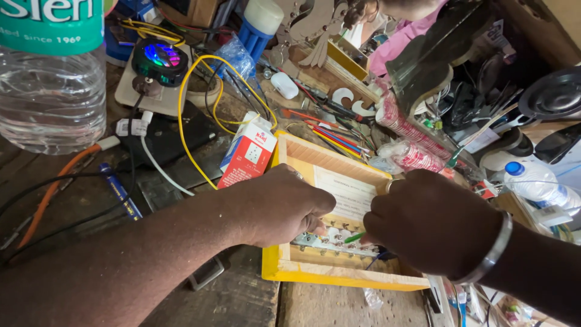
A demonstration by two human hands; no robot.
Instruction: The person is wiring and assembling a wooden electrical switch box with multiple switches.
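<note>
Yellow-edged wooden box (302, 158) is set open-side up on the desk (242, 300), centre-right, turned at a slight angle, its near yellow wall closest to view. A white printed paper label (345, 191) is seen flat on its inner floor. A metal strip with white round parts (330, 241) is laid along the near inside edge. A slim green-tipped tool (355, 237) is pinched at the strip, mostly hidden.

Yellow-edged pale wooden box (339, 274) sits near centre, white paper sheet (346, 192) inside. Red-and-white carton (248, 155) just left. Yellow cable (181, 115) loops far left, orange cable (51, 192) beside it. Green-tipped tool (354, 238) shows between the hands.
</note>
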